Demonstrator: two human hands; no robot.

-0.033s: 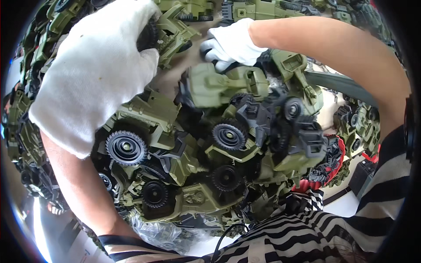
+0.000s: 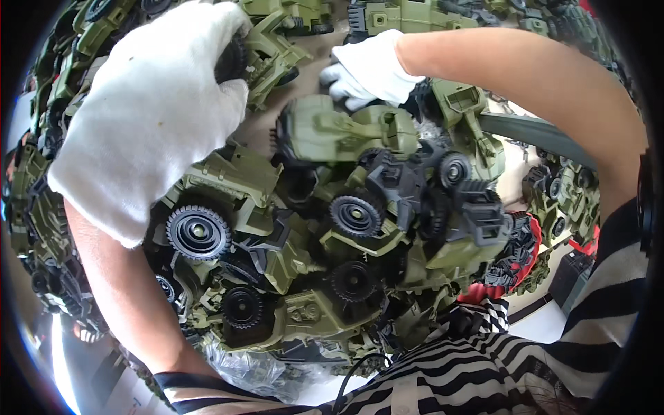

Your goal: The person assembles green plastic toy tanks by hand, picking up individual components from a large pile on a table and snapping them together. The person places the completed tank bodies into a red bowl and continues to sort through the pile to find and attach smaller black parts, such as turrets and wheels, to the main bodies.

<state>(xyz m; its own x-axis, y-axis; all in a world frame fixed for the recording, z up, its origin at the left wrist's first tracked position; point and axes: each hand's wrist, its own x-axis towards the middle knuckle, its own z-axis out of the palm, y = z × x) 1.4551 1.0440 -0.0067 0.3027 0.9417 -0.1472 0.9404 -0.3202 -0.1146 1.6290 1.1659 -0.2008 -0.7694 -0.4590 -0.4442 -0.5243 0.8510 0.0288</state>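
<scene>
Head view showed a green toy truck (image 2: 332,133), shifted slightly leftward, just beside the curled fingers of the right hand (image 2: 372,69); it seemed loose enough to handle. A black wheel (image 2: 233,61) lay beside the left hand's (image 2: 149,117) fingers. I could not tell either grip.

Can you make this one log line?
left hand: at black wheel | right hand: beside green toy car | around: more toy cars
</scene>
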